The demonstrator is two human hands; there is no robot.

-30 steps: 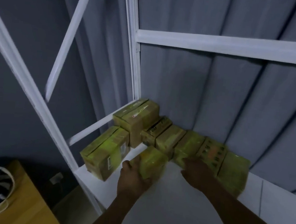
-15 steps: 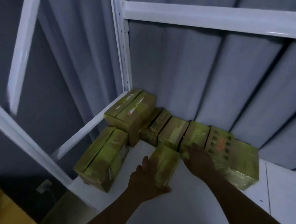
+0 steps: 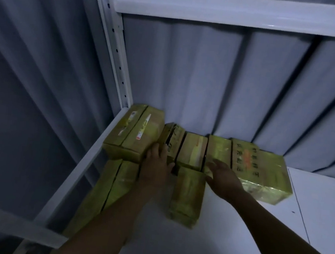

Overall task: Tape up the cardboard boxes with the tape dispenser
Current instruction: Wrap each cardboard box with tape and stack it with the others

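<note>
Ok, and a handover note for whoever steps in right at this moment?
Left hand: open, fingers flat against the back row of boxes.
Right hand: open, fingers touching that row further right.
Front box lies on the shelf between the hands, apparently gripped by neither. Dispenser not in view.
Done: every box in view looks taped.
Left: find the dispenser; check for untaped boxes elsewhere.

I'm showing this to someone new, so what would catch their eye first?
Yellow-taped cardboard boxes huddle in the back left corner of the white shelf, bright against the grey curtain. The left hand and right hand reach in among them, with the front box lying between the two hands.
</note>
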